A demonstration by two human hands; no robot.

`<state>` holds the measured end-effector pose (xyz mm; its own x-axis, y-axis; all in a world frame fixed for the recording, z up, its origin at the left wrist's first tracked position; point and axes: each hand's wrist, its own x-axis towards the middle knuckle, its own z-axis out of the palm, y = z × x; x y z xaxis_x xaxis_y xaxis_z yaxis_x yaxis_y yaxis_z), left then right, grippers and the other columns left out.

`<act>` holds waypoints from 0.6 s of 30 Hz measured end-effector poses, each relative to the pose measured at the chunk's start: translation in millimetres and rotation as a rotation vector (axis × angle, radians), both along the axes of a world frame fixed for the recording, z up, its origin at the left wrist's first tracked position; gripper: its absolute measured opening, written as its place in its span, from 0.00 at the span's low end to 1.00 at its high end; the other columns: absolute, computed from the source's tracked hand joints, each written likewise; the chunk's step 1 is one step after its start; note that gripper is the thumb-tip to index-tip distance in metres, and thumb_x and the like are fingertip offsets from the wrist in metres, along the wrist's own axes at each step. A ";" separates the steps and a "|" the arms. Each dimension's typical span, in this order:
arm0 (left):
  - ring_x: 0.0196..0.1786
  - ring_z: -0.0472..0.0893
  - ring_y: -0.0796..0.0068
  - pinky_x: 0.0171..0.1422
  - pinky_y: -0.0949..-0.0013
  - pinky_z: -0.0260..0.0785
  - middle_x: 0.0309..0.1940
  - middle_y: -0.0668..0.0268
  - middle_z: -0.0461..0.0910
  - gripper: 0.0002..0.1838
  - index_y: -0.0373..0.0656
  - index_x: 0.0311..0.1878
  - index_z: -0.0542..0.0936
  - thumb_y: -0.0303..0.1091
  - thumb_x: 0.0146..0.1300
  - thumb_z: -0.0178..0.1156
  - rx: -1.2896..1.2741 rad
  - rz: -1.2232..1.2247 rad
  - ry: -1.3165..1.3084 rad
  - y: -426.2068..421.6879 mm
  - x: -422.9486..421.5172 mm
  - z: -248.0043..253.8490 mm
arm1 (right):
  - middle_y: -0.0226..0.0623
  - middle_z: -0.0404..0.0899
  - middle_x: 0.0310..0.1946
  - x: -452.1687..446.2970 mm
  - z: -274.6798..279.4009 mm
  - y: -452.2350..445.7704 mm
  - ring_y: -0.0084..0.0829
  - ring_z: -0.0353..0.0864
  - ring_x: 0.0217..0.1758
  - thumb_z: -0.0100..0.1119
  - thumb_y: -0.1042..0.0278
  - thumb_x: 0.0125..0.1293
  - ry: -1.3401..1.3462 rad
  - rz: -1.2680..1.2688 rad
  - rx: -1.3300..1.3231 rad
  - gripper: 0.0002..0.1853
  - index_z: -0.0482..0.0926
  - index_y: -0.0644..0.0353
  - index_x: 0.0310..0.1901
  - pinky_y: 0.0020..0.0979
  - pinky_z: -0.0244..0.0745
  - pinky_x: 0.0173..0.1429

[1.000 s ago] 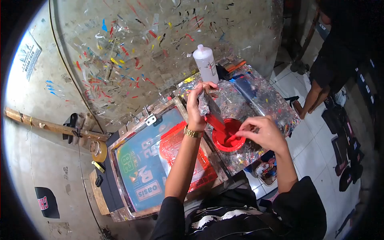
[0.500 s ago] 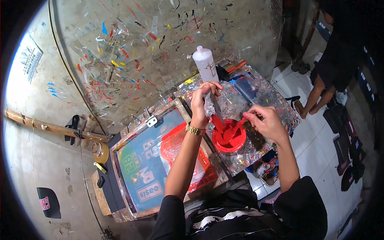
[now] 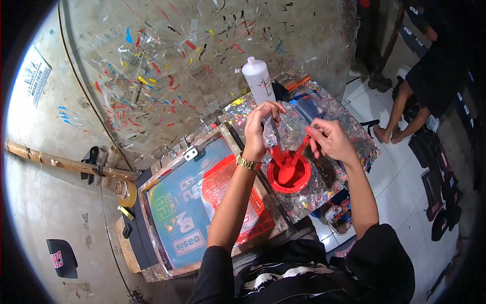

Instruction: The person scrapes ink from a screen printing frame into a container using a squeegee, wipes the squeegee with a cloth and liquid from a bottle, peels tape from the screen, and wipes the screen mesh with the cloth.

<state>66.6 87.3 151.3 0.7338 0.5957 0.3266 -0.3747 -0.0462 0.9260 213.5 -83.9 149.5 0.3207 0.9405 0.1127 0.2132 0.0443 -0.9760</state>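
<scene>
My left hand, with a gold watch at its wrist, is closed on a flat grey squeegee-like tool. The tool's lower end is coated red and tilts down over the rim of a tub of red ink. In my right hand the fingers pinch the handle of a red-coated spoon, whose bowl sits in the ink. Just left of the tub lies a framed printing screen with red ink spread over its right part.
Behind my hands stands a white plastic bottle on the paint-spattered table. A roll of tape is at the left, by a wooden bar. Another person is at the upper right, near dark caps on the tiled floor.
My right hand has moved up and slightly left, swinging the spoon steeper, and its bowl now shows in the tub. My left hand has barely moved. The other person has shifted.
</scene>
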 end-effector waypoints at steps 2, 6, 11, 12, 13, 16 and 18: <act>0.36 0.73 0.75 0.42 0.70 0.69 0.40 0.56 0.79 0.19 0.39 0.30 0.71 0.45 0.69 0.46 0.000 0.002 0.000 0.5 0.8 0.0 | 0.28 0.77 0.16 1.3 -2.2 5.0 0.17 0.76 0.16 0.54 0.61 0.78 -0.003 0.029 0.019 0.17 0.74 0.61 0.30 0.23 0.66 0.20; 0.35 0.73 0.75 0.42 0.71 0.69 0.38 0.57 0.79 0.19 0.38 0.29 0.72 0.45 0.69 0.46 0.013 0.028 0.007 -0.4 1.7 1.3 | 0.29 0.79 0.16 9.0 -1.6 14.6 0.18 0.78 0.16 0.54 0.62 0.78 0.031 0.046 0.064 0.15 0.74 0.59 0.32 0.20 0.63 0.17; 0.33 0.73 0.75 0.41 0.71 0.69 0.37 0.57 0.79 0.19 0.38 0.29 0.72 0.45 0.69 0.46 0.036 0.059 -0.036 2.7 5.1 -0.3 | 0.27 0.78 0.16 15.4 29.9 16.3 0.16 0.76 0.16 0.55 0.57 0.78 0.060 0.054 0.202 0.17 0.74 0.58 0.31 0.19 0.64 0.18; 0.33 0.73 0.75 0.40 0.71 0.68 0.37 0.56 0.79 0.19 0.38 0.30 0.72 0.45 0.69 0.46 0.020 0.064 -0.031 2.0 5.0 0.7 | 0.27 0.77 0.16 16.2 36.4 15.7 0.16 0.75 0.16 0.55 0.57 0.78 0.063 0.053 0.250 0.17 0.74 0.58 0.31 0.19 0.64 0.18; 0.33 0.73 0.75 0.40 0.71 0.68 0.37 0.56 0.79 0.19 0.38 0.30 0.72 0.45 0.69 0.46 0.021 0.063 -0.031 1.0 5.0 1.4 | 0.27 0.77 0.16 15.7 42.5 14.8 0.16 0.75 0.16 0.55 0.56 0.78 0.088 0.029 0.274 0.18 0.74 0.58 0.32 0.19 0.64 0.18; 0.32 0.72 0.75 0.39 0.71 0.68 0.37 0.56 0.79 0.19 0.38 0.29 0.72 0.45 0.68 0.46 0.047 0.077 -0.002 -1.5 4.8 1.1 | 0.27 0.76 0.16 18.4 63.1 8.5 0.16 0.74 0.15 0.56 0.56 0.78 0.066 0.038 0.358 0.17 0.74 0.59 0.33 0.20 0.64 0.19; 0.33 0.73 0.75 0.40 0.71 0.67 0.37 0.56 0.79 0.19 0.37 0.29 0.72 0.44 0.68 0.46 0.028 0.070 -0.009 -0.6 4.9 -0.1 | 0.27 0.75 0.15 24.4 62.5 4.2 0.16 0.72 0.15 0.56 0.57 0.78 0.041 0.029 0.386 0.17 0.74 0.60 0.32 0.20 0.63 0.19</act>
<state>71.5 86.7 151.3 0.6878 0.6360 0.3499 -0.3775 -0.0984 0.9208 238.0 -79.7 212.0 0.3061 0.8400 0.4481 0.1673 0.4159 -0.8939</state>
